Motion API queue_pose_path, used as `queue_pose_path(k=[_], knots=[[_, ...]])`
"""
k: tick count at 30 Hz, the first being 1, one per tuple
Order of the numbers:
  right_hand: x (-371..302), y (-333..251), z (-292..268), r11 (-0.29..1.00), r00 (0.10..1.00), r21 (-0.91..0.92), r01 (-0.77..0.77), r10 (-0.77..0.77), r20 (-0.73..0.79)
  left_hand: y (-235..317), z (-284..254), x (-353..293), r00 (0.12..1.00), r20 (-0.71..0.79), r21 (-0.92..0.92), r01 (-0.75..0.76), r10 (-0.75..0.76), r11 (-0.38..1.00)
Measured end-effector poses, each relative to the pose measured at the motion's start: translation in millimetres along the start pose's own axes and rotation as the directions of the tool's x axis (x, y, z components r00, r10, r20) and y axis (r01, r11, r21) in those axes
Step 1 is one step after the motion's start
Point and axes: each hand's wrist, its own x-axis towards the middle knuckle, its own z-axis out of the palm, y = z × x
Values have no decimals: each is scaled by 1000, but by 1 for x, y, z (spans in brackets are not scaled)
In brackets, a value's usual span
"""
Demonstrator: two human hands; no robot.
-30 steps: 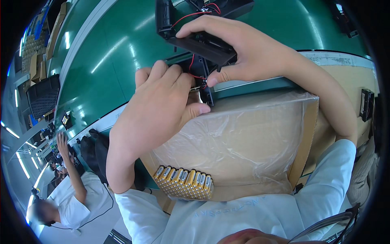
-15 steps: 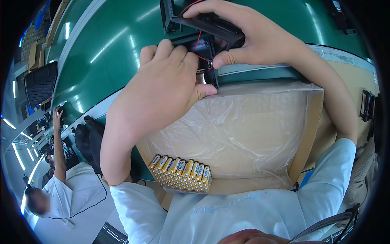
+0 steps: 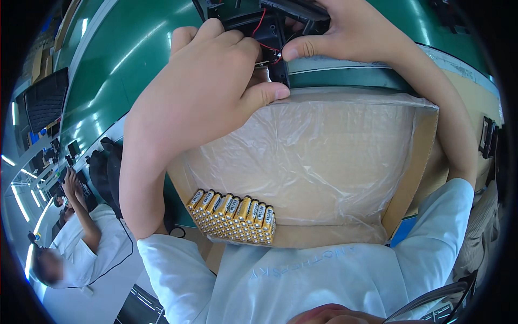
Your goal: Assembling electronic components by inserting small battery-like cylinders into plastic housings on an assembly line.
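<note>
Beyond the far edge of a cardboard tray [image 3: 413, 173], both hands are on an opened black plastic housing [image 3: 277, 35] with thin red wires inside. My left hand [image 3: 199, 92] is closed around its near left side, the thumb lying along the near end; the fingertips are partly hidden. My right hand [image 3: 359, 35] grips the housing's raised black part at the right, its thumb close to the red wires and a small metal piece. Yellow-and-black cylindrical batteries [image 3: 232, 216] stand packed together in the tray's near left corner.
Clear plastic film [image 3: 313, 156] lines the tray. A green work surface [image 3: 135, 59] stretches behind it, with dark parts [image 3: 456, 21] at the far right. On the left are a black bag [image 3: 105, 167] and another person [image 3: 86, 243] with raised hands.
The housing and both hands sit higher in the picture, and the tray appears shifted up too. Both hands keep their grip. The other person's arms have moved, and both hands are now together.
</note>
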Motion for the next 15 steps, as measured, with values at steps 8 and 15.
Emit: queue_pose_path(k=[8,15], knots=[[1,0,4,998,999,58,34,-36,34,3,3,-1,1000,-2,42,25,-24,999],[2,2,4,990,996,119,69,-75,41,5,3,0,999,-9,28,43,-42,999]])
